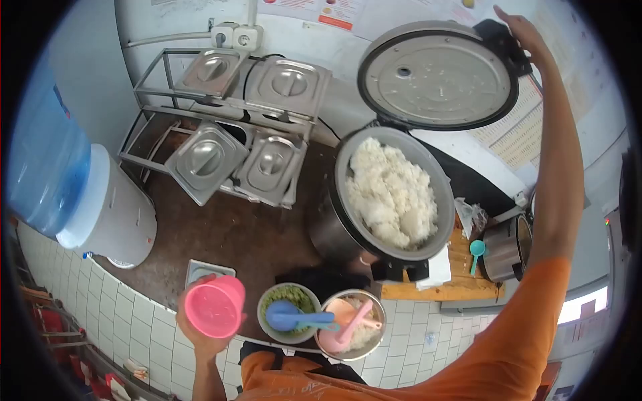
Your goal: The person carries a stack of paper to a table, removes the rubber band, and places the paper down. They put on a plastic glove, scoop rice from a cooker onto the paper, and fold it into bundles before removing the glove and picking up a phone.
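Observation:
My left hand (207,337) grips a pink plastic cup (231,304), its mouth facing up towards me; no contents show. With my arm raised at the upper right, my right hand (525,40) holds the dark handle of the rice cooker lid (441,80), which stands wide open. Below it the rice cooker (328,230) is heaped with white rice (391,190). Near my body, a bowl of chopped green food (291,294) has a blue scoop (284,315) in it. Beside that bowl, a metal bowl (378,307) holds white food and pink spoons (348,334).
A metal rack (170,107) carries several lidded steel pans (287,83) against the wall. At the left stands a water dispenser (127,214) with a blue bottle (47,147). A teal spoon (477,249) and another metal pot (501,247) are at the right.

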The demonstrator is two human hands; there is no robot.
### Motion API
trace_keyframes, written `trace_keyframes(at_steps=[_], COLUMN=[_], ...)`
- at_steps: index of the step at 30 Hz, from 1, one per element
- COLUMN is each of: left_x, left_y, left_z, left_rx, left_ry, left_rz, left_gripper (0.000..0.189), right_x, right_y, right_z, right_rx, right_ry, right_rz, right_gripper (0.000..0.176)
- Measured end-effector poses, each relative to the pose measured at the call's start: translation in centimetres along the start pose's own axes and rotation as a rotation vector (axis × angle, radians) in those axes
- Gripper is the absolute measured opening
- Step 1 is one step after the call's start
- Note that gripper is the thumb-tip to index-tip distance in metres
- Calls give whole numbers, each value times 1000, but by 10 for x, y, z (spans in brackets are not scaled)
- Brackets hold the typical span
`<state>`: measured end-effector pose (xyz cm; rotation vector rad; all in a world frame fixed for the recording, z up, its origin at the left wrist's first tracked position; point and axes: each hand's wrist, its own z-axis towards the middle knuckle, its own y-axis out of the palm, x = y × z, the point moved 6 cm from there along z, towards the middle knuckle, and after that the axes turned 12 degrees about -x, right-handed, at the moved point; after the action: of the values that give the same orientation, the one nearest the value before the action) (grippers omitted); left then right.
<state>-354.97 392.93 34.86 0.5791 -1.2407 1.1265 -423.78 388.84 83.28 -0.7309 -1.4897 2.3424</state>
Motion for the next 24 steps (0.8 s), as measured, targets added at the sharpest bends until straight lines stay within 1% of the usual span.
trace_keyframes(at_steps=[1, 3, 4, 5, 6, 7, 8, 9, 11, 12, 13, 14, 15, 16, 17, 18, 20, 21, 22, 23, 24], left_x=[3, 17, 20, 27, 35, 45, 62, 77, 94, 101, 115, 129, 145, 165, 176, 176, 179, 181, 182, 185, 183], left_y=[1, 10, 12, 14, 15, 13, 12, 12, 17, 17, 20, 23, 31, 36, 36, 36, 38, 37, 35, 35, 33], left_z=[12, 43, 56, 69, 80, 94, 106, 116, 128, 136, 140, 141, 143, 143, 141, 139, 135, 134, 132, 131, 139], left_rx=[6, -21, -14, -27, -43, -40, -85, -134, -165, -184, -243, -303, -328, -239, -146, -166, -360, -457, -556, -654, -669], left_ry=[0, 109, 103, 164, 222, 222, 299, 371, 405, 399, 494, 588, 580, 587, 595, 594, 642, 674, 704, 727, 726], left_rz=[5, -21, -16, -40, -67, -60, -64, -68, 58, 56, 68, 79, 74, -13, -102, -114, -259, -328, -395, -463, -469], left_gripper=[86, 82, 82, 82, 81, 81, 80, 80, 71, 71, 66, 60, 60, 52, 44, 44, 36, 34, 32, 32, 32], right_x=[8, 14, -63, -45, -21, -14, -49, -56, -61, -61, -69, -79, -83, -103, -115, -138, -152, -139, -156, -156, -152], right_y=[13, 25, 66, 82, 100, 111, 140, 150, 170, 171, 164, 158, 155, 149, 143, 141, 153, 160, 168, 172, 176], right_z=[32, 64, -19, 11, 52, 73, 45, 44, 39, 37, 26, 13, -2, -29, -56, -103, -181, -207, -263, -304, -343], right_rx=[-1, 300, 680, 676, 816, 960, 797, 792, 768, 743, 734, 632, 527, 585, 544, 507, 355, 322, 210, 189, 112], right_ry=[-5, 243, 304, 300, 143, -16, -22, -17, -173, -132, -116, -4, 113, -8, -52, -97, -210, -311, -218, -230, -161], right_rz=[5, -204, -60, -53, -142, -226, -152, -150, -249, -376, -384, -372, -360, -309, -205, -102, -58, -112, -112, -148, -73], right_gripper=[78, 84, 84, 84, 83, 82, 81, 81, 81, 75, 75, 73, 73, 74, 68, 62, 64, 65, 60, 67, 63])
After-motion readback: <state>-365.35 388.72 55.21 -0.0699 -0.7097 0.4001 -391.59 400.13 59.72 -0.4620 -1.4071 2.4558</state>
